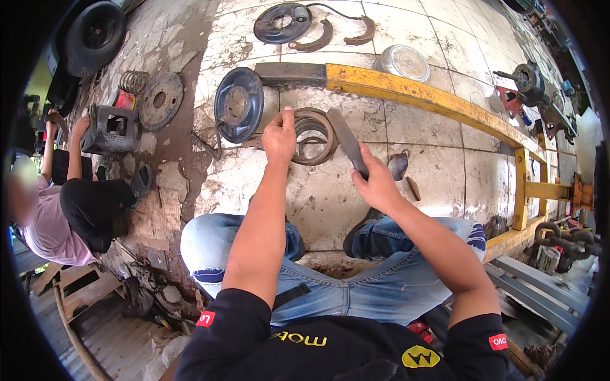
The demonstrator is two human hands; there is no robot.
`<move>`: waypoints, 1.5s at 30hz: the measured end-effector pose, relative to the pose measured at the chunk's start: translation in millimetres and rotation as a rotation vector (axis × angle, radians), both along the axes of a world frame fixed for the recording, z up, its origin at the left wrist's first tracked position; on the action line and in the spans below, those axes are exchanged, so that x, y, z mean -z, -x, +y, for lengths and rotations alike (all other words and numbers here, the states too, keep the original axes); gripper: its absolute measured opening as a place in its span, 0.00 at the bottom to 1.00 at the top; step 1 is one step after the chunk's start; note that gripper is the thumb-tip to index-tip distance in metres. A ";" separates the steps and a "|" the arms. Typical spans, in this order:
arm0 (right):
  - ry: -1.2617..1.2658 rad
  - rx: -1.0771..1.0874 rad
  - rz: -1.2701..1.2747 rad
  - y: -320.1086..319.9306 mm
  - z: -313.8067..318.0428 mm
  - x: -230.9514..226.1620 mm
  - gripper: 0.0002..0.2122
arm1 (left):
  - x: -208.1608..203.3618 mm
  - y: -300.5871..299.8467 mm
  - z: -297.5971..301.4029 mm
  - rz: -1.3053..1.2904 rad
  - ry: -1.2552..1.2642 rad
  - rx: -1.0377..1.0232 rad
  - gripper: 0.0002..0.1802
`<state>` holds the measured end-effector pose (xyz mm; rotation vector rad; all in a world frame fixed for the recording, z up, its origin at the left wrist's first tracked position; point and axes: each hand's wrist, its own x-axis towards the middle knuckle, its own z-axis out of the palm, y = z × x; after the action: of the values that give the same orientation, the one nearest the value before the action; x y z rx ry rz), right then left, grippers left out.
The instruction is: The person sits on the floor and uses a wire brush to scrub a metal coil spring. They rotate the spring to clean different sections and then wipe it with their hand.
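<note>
My left hand [280, 134] is closed at the left rim of a rusty brown ring-shaped metal part [329, 141], its thumb pointing up. More curved bands show inside the ring; whether they are one coil or separate pieces I cannot tell. In my right hand [379, 181] is a long flat file-like bar [346, 138], gripped by its dark lower end. Its blunt upper end slants up to the left, near the ring's right side; contact is unclear. Left of my left hand, a black brake backing plate [237, 105] leans against the dark end of a yellow beam [406, 89].
Another backing plate [283, 23], curved brake shoes [316, 38] and a round metal lid-like piece [401, 63] lie beyond the beam. Dark scraps [398, 166] lie to the right. At left, a seated co-worker [60, 222] holds a curved part near a grey block [114, 130].
</note>
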<state>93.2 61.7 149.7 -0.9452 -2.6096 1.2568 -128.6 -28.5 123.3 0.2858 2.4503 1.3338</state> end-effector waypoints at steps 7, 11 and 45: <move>-0.114 0.064 0.210 75.7 36.1 18.3 0.29 | -3.1 2.6 1.7 -0.058 -0.013 0.040 0.32; 0.258 0.196 0.254 98.3 51.8 -9.1 0.30 | 3.2 -5.8 3.5 0.045 -0.020 0.015 0.33; 0.560 0.186 -0.082 -7.7 44.1 41.7 0.31 | -4.2 8.7 3.6 -0.029 0.073 0.048 0.36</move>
<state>100.9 105.8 108.0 -1.3008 -2.1809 1.9735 -137.4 -24.8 127.5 0.3029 2.4462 1.2181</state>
